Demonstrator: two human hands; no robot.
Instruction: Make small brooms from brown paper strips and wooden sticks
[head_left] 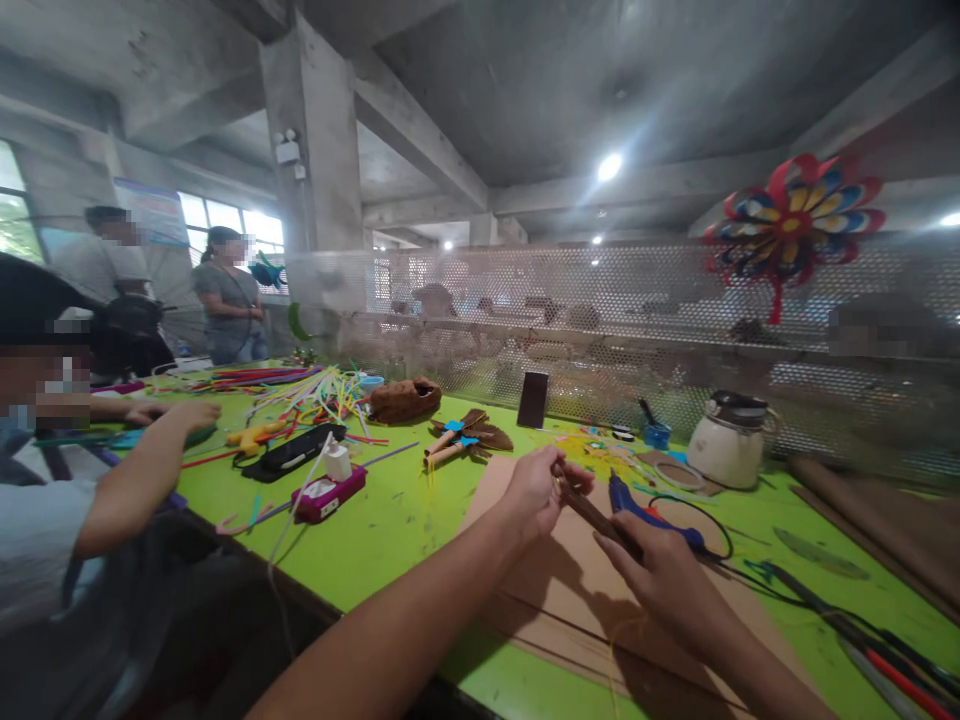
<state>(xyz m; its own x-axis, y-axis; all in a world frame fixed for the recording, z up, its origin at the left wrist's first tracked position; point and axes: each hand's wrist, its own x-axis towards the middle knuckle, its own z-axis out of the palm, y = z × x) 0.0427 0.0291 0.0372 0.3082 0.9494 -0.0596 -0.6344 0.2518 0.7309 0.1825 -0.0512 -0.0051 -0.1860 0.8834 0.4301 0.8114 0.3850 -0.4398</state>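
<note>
A long, narrow brown piece (598,517), perhaps folded paper or leather, is held between my two hands above a cardboard sheet (559,570). My left hand (541,490) is closed around its far end, fingertips curled. Its near end is pinched between the thumb and fingers of my right hand (664,572). Just beyond my right hand lies a blue glue gun (652,518) with a dark cord. Left of my left hand, two tan rolled tubes (444,452) with blue ties and brown leaf-like pieces (487,432) rest on the green table (405,520).
Leftward are a magenta power strip (330,495), a black case (289,455), colourful strips (315,395) and a co-worker's arm (135,480). A phone (533,400) leans against the mesh screen (480,320). A white kettle (726,440) stands at right, with tools (847,620) nearer.
</note>
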